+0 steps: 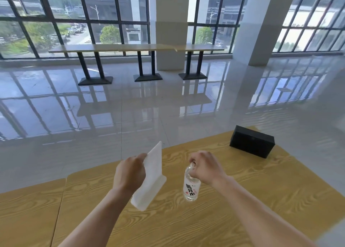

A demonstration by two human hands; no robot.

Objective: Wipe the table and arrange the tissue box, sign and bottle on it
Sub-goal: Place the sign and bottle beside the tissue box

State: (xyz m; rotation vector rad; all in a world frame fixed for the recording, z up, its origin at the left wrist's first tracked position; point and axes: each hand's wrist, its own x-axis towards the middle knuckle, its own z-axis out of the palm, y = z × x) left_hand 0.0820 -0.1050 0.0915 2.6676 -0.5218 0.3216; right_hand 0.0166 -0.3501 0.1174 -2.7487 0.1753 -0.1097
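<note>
My left hand (130, 172) grips the upright edge of a white plastic sign (153, 179), whose flat base rests on the wooden table (242, 200). Just to its right stands a clear water bottle (191, 189) with black characters on its label. My right hand (204, 167) is closed over the bottle's cap from above. A black tissue box (252, 141) lies at the table's far right edge, apart from both hands. No cloth is in sight.
A second wooden table (28, 215) adjoins on the left with a narrow seam between them. Beyond the far edge is glossy tiled floor. A long counter table (119, 48) on black legs stands by the windows, between white pillars (170, 26).
</note>
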